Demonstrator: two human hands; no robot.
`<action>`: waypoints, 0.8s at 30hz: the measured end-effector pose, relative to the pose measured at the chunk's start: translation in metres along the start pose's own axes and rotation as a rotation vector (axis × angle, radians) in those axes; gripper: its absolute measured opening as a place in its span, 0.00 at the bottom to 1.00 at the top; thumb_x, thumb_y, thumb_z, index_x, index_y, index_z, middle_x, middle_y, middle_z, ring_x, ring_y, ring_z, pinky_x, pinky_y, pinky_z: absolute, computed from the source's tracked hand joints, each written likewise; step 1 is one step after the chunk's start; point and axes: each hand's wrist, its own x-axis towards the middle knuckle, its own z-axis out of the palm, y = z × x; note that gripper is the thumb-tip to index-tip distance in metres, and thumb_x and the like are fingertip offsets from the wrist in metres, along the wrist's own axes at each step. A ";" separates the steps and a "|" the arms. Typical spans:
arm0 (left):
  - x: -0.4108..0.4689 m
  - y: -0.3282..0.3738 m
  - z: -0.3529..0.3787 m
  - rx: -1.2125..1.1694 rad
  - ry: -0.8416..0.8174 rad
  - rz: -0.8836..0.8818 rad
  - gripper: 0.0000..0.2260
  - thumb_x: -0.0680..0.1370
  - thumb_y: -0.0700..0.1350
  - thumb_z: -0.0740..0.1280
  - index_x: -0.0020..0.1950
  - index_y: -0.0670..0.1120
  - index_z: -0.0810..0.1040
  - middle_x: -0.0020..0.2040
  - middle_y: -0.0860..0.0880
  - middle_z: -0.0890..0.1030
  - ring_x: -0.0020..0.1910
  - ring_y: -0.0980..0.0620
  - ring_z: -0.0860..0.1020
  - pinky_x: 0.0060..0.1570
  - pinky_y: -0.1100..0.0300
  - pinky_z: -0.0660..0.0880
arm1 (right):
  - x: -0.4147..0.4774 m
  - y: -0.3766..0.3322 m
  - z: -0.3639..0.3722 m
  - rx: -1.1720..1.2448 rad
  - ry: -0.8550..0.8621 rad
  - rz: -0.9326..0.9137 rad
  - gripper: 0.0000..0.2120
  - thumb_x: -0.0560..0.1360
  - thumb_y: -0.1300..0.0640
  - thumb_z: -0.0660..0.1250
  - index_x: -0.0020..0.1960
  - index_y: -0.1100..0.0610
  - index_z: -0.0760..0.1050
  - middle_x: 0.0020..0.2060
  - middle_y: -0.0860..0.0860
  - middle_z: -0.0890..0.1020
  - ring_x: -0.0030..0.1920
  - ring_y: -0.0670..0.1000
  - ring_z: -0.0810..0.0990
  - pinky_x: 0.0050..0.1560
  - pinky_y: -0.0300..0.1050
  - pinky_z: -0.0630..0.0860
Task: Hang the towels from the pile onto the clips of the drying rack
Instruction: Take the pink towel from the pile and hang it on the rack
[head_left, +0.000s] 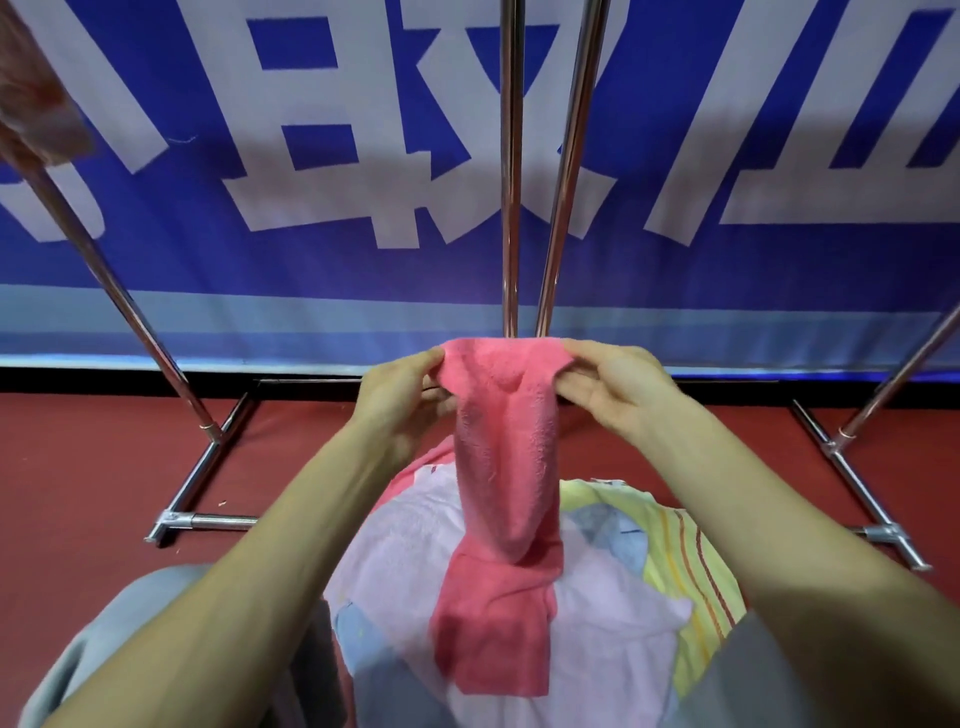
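Observation:
A pink towel (504, 467) hangs lengthwise from both my hands in the middle of the head view. My left hand (402, 397) pinches its upper left corner and my right hand (613, 387) pinches its upper right corner. Its lower end lies on the pile of towels (597, 597) below, where a pale lilac towel, a yellow striped one and a light blue one show. The drying rack's chrome poles (511, 182) rise right behind the towel. No clips are in view.
The rack's base bars (202, 467) rest on the red floor (78, 493) at left and right. A slanted pole (119, 306) runs up to the left, with blurred pink cloth (36, 98) at the top left corner. A blue banner with white letters (311, 156) fills the background.

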 end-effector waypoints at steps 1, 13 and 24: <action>-0.003 -0.003 0.004 0.083 -0.014 0.070 0.07 0.78 0.39 0.66 0.41 0.40 0.76 0.27 0.48 0.71 0.24 0.54 0.69 0.28 0.63 0.75 | -0.003 0.002 0.002 -0.191 0.005 -0.097 0.04 0.76 0.68 0.65 0.42 0.65 0.77 0.33 0.58 0.82 0.33 0.53 0.82 0.37 0.45 0.83; -0.004 -0.025 0.013 0.481 -0.034 0.436 0.09 0.68 0.35 0.75 0.45 0.47 0.84 0.38 0.49 0.85 0.37 0.57 0.81 0.42 0.64 0.79 | -0.022 0.019 0.021 -0.512 -0.099 -0.272 0.04 0.74 0.65 0.68 0.43 0.63 0.81 0.26 0.50 0.80 0.27 0.42 0.79 0.33 0.35 0.79; -0.013 -0.028 0.010 0.606 -0.318 0.457 0.31 0.66 0.19 0.57 0.51 0.50 0.83 0.45 0.50 0.85 0.46 0.54 0.82 0.53 0.60 0.78 | -0.020 0.016 0.013 -0.753 -0.061 -0.371 0.08 0.67 0.56 0.77 0.41 0.60 0.84 0.37 0.59 0.85 0.39 0.55 0.85 0.43 0.48 0.83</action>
